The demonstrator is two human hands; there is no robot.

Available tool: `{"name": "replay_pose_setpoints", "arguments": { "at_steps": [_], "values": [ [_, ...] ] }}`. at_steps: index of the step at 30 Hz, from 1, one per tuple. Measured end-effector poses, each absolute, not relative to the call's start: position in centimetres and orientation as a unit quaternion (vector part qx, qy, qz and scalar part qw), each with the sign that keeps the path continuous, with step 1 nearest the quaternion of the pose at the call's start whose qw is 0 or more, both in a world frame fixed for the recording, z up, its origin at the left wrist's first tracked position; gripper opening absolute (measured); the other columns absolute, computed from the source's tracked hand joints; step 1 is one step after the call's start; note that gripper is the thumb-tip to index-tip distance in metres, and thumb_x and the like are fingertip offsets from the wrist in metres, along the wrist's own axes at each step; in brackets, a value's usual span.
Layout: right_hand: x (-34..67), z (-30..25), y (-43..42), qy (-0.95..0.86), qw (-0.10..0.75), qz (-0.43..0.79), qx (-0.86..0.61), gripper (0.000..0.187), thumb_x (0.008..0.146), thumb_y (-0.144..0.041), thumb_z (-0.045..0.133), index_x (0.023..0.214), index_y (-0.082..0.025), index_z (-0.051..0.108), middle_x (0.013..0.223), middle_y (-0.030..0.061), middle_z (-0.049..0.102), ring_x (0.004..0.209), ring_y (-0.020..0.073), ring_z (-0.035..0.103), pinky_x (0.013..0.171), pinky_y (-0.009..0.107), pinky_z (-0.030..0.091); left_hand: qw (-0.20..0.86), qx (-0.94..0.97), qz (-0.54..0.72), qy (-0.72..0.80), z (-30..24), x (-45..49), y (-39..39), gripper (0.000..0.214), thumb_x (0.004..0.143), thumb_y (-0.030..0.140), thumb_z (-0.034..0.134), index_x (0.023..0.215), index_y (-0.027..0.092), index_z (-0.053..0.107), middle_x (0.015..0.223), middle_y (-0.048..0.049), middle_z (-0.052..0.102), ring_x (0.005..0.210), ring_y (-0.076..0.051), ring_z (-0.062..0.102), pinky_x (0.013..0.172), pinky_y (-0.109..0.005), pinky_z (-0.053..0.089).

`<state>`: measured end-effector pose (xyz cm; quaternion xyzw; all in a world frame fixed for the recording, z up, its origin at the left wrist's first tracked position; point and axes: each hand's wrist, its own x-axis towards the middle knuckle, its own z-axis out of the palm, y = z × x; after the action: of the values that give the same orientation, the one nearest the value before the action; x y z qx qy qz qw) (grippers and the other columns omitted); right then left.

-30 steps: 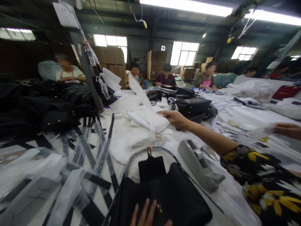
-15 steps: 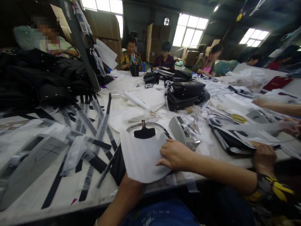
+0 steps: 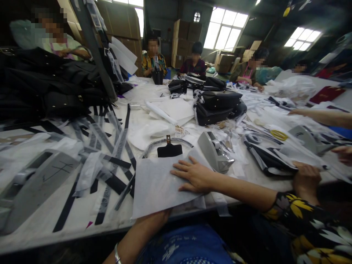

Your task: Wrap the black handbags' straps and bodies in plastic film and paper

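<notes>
Overlapping one bag: one sheet

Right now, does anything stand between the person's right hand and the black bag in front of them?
Yes: the white sheet lies under the right hand, covering much of the black bag; part shows past the sheet's far edge.

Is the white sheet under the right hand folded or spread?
Spread: the white sheet shows one broad face beneath the right hand.

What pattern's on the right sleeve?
The black fabric right sleeve is floral, yellow and pale, best in the head view.
</notes>
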<state>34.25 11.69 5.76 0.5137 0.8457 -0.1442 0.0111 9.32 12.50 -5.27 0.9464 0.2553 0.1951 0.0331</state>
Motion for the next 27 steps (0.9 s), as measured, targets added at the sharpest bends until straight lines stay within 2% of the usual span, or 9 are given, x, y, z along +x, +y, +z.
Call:
{"name": "replay_pose_setpoints", "arguments": {
  "at_steps": [3,7,10,15,20,23,25,27],
  "values": [
    [34.1,5.5,11.6,0.841,0.007,-0.119,0.528,0.063,0.099,-0.054,0.045,0.154,-0.022,0.036,0.157,0.0158,0.038,0.145,0.0380,0.033,0.115,0.066,0.015,0.053,0.949,0.119,0.286,-4.4,9.4,12.6,0.044,0.093,0.030,0.056,0.136,0.034,0.060,0.138,-0.0041,0.062,0.128,-0.031,0.056,0.120,-0.052,0.029],
    [34.4,4.6,11.0,0.874,-0.024,-0.129,0.468,0.054,0.103,-0.044,0.042,0.153,-0.024,0.037,0.158,0.0099,0.039,0.147,0.0280,0.031,0.120,0.055,0.016,0.033,0.952,0.134,0.272,-4.1,9.5,12.5,0.046,0.092,0.024,0.054,0.137,0.033,0.060,0.140,-0.0037,0.060,0.133,-0.032,0.052,0.122,-0.053,0.023],
    [34.6,3.7,10.9,0.874,-0.035,-0.150,0.460,0.050,0.105,-0.042,0.037,0.151,-0.023,0.040,0.155,0.0088,0.044,0.145,0.0237,0.035,0.121,0.049,0.019,0.041,0.950,0.137,0.277,-4.2,9.4,12.3,0.045,0.091,0.024,0.056,0.135,0.032,0.062,0.139,-0.0046,0.061,0.130,-0.032,0.056,0.120,-0.053,0.028],
    [34.5,2.8,12.3,0.875,-0.043,-0.144,0.460,0.050,0.105,-0.040,0.038,0.152,-0.023,0.038,0.156,0.0082,0.043,0.146,0.0242,0.034,0.120,0.051,0.018,0.101,0.951,0.065,0.285,-3.3,9.6,12.5,0.041,0.094,0.026,0.052,0.132,0.036,0.062,0.126,-0.0035,0.070,0.109,-0.027,0.070,0.102,-0.046,0.052],
    [34.4,2.1,12.6,0.879,-0.060,-0.122,0.457,0.050,0.105,-0.040,0.040,0.151,-0.022,0.040,0.155,0.0093,0.044,0.145,0.0253,0.036,0.120,0.053,0.019,0.109,0.951,0.075,0.279,-1.7,9.5,12.2,0.043,0.093,0.020,0.052,0.133,0.034,0.060,0.122,-0.0045,0.072,0.105,-0.025,0.071,0.093,-0.040,0.056],
    [34.5,1.9,12.2,0.876,-0.075,-0.122,0.460,0.050,0.105,-0.040,0.039,0.151,-0.021,0.040,0.154,0.0087,0.045,0.145,0.0259,0.037,0.119,0.055,0.021,0.055,0.956,0.098,0.271,1.3,9.4,10.3,0.043,0.089,0.013,0.052,0.129,0.024,0.061,0.116,-0.0103,0.074,0.100,-0.027,0.072,0.085,-0.038,0.059],
    [34.5,1.8,12.1,0.876,-0.081,-0.125,0.458,0.050,0.105,-0.040,0.039,0.150,-0.020,0.040,0.154,0.0086,0.046,0.144,0.0255,0.038,0.119,0.055,0.022,0.036,0.956,0.130,0.260,4.4,9.8,9.0,0.034,0.090,0.015,0.050,0.121,0.018,0.065,0.113,-0.0134,0.073,0.094,-0.028,0.073,0.078,-0.037,0.061],
    [34.5,1.8,12.1,0.875,-0.089,-0.123,0.460,0.049,0.105,-0.040,0.039,0.150,-0.021,0.041,0.153,0.0092,0.046,0.144,0.0251,0.038,0.119,0.055,0.021,0.065,0.952,0.166,0.251,7.2,10.8,8.9,0.023,0.095,0.022,0.048,0.104,0.020,0.069,0.099,-0.0087,0.076,0.075,-0.023,0.073,0.062,-0.031,0.061]
  ]
}}
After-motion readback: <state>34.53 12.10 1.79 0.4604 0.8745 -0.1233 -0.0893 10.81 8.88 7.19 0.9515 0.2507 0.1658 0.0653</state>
